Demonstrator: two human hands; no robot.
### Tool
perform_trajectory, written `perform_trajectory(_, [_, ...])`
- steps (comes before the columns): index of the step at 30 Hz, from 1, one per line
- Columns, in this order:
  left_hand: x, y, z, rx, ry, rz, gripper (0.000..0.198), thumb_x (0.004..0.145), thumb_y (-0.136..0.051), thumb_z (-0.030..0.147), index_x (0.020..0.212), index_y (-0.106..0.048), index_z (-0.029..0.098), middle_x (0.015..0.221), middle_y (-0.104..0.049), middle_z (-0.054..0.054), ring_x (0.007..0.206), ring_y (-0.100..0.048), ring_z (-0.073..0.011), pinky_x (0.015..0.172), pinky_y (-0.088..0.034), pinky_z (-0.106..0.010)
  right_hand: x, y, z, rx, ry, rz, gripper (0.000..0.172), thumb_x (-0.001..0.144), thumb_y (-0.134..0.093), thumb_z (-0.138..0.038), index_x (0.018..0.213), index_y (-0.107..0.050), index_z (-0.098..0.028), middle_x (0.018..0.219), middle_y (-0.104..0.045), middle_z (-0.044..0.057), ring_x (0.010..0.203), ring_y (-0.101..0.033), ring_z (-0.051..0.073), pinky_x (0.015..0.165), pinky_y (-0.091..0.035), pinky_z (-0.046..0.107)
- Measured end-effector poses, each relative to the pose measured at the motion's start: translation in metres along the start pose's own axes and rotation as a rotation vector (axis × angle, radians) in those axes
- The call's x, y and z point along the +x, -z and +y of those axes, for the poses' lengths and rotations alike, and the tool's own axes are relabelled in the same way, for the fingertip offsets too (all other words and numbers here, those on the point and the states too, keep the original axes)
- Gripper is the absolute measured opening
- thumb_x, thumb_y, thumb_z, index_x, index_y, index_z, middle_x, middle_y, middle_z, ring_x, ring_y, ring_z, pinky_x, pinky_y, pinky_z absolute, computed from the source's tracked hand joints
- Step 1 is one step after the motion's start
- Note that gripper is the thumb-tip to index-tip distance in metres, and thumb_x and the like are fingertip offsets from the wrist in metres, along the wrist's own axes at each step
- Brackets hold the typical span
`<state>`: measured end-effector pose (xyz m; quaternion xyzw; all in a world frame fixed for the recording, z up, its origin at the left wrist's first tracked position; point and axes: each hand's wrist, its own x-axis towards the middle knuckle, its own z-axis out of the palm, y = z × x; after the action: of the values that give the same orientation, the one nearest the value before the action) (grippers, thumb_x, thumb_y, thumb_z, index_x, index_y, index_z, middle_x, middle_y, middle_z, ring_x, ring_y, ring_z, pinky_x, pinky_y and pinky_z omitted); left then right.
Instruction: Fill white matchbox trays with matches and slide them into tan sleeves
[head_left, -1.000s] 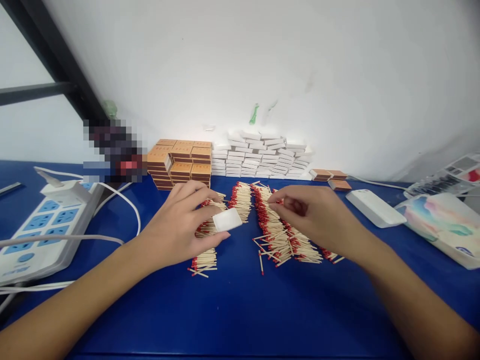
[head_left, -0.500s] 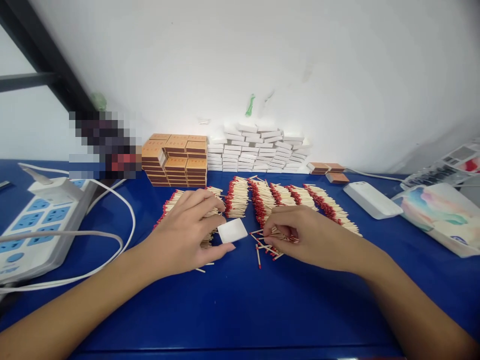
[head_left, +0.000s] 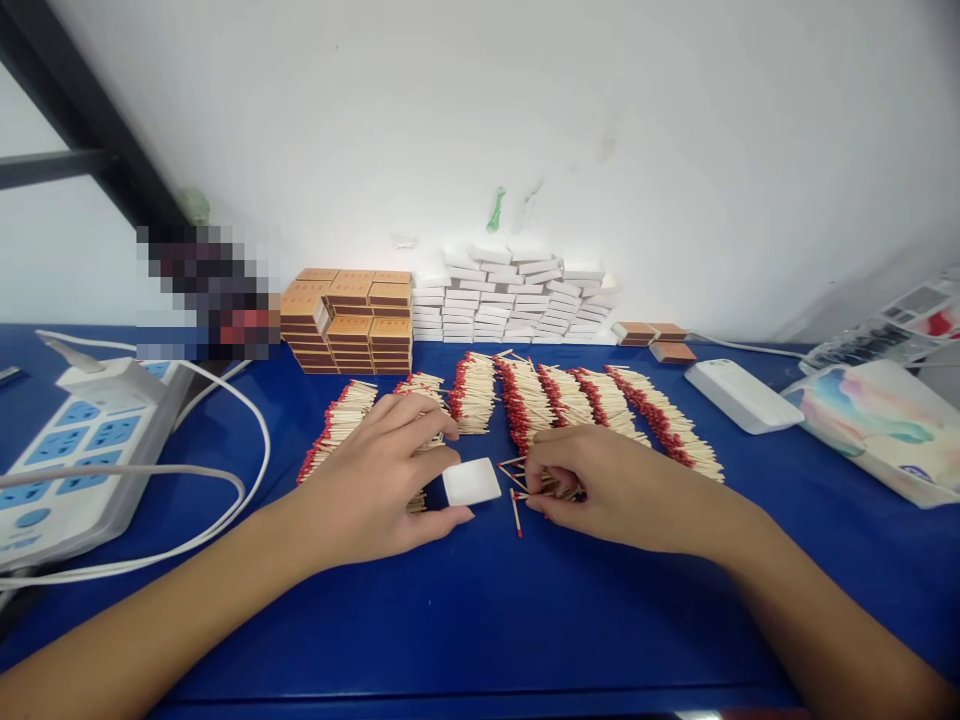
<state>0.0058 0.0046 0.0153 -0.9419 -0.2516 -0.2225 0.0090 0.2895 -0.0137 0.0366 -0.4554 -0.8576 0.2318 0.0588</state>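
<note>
Left grip [head_left: 382, 475] holds a small white tray [head_left: 472, 482] lightly between forefinger and thumb, the other fingers spread and arched over the matches behind. The tray lies near the middle of the blue surface [head_left: 480, 620], its pale face turned up, in the gap between the two hands. Right grip [head_left: 600, 480] is curled, with thumb and forefinger nearly meeting at a scatter of matches just right of the tray; whether a match is pinched there I cannot tell, since the fingers hide the spot. One loose match [head_left: 516, 513] lies apart from the rest, between the tray and the right thumb, its red head toward the near edge. Behind the hands, matches are laid in rows running away toward the wall, red heads mostly to the left; one such row [head_left: 474, 395] stands out just beyond the tray, and another [head_left: 667, 425] marks the far right. At the foot of the wall, a block of orange matchboxes [head_left: 349, 330] touches an uneven pile of white boxes [head_left: 510, 300]. Farther right are three more matchboxes [head_left: 652, 335], a white oblong case [head_left: 739, 397] and a pastel-printed pack [head_left: 877, 430]. A power strip [head_left: 67, 455] with white cables sits at the left.
</note>
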Motion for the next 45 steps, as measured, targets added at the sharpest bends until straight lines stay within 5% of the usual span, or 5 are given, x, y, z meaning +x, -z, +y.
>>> perform_trajectory(7, [-0.002,-0.002,-0.001,-0.008,-0.018,-0.010,0.030,0.098,-0.074,0.046,0.103,-0.076,0.016,0.117,-0.072,-0.013,0.120,-0.062,-0.0338,0.103,-0.049,-0.052,-0.001,-0.002,0.007,0.007,-0.001,-0.010,0.015,0.097,-0.068,-0.025,0.082,-0.065,-0.023,0.079,-0.063,-0.001,0.071,-0.055,0.016,0.060,-0.035,0.029])
perform_trajectory(13, [-0.003,-0.004,0.001,-0.033,0.002,-0.021,0.031,0.097,-0.074,0.046,0.106,-0.076,0.017,0.118,-0.072,-0.012,0.119,-0.060,-0.0324,0.103,-0.048,-0.051,0.001,-0.002,0.002,0.154,0.027,0.147,0.023,0.106,-0.064,-0.037,0.088,-0.067,-0.023,0.068,-0.053,-0.004,0.063,-0.049,0.013,0.058,-0.035,0.028])
perform_trajectory(20, [-0.001,-0.009,0.003,-0.058,-0.019,0.055,0.030,0.097,-0.075,0.046,0.104,-0.077,0.016,0.117,-0.072,-0.011,0.118,-0.059,-0.0306,0.103,-0.049,-0.049,0.010,-0.024,-0.019,0.224,0.166,0.263,0.005,0.100,-0.073,-0.019,0.096,-0.071,-0.021,0.073,-0.051,-0.006,0.064,-0.048,0.010,0.060,-0.035,0.024])
perform_trajectory(36, [-0.002,-0.009,0.005,-0.049,-0.030,0.050,0.027,0.097,-0.077,0.042,0.106,-0.077,0.016,0.117,-0.073,-0.012,0.118,-0.060,-0.0316,0.103,-0.051,-0.051,0.010,-0.029,-0.018,0.183,0.143,0.255,0.007,0.098,-0.071,-0.015,0.095,-0.073,-0.021,0.074,-0.055,-0.005,0.066,-0.051,0.011,0.062,-0.035,0.025])
perform_trajectory(45, [-0.001,-0.009,0.006,-0.045,-0.028,0.049,0.025,0.097,-0.076,0.039,0.105,-0.076,0.016,0.115,-0.073,-0.011,0.117,-0.061,-0.0311,0.103,-0.051,-0.050,0.010,-0.035,-0.017,-0.055,0.108,0.199,0.012,0.103,-0.065,-0.021,0.099,-0.076,-0.018,0.087,-0.068,0.003,0.076,-0.061,0.017,0.068,-0.038,0.031])
